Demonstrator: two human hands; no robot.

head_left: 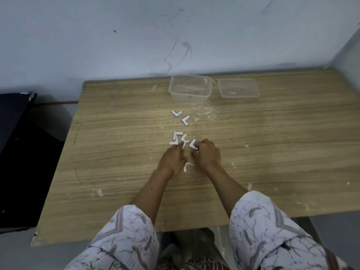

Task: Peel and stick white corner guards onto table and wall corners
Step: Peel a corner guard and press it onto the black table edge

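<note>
White corner guard (pixel 193 144) at right-hand fingers (pixel 196 148)

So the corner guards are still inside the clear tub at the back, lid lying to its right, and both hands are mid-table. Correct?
Not quite. The head view shows the corner guards loose on the table, ahead of both hands, not in the clear tub. The lid does lie to its right, and the left hand and right hand are mid-table.

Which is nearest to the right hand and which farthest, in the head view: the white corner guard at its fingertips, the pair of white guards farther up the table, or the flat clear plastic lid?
1. White corner guard, at the right hand's fingertips.
2. Pair of white guards, mid-table beyond it.
3. Flat clear plastic lid, by the far edge, to the right.
</note>
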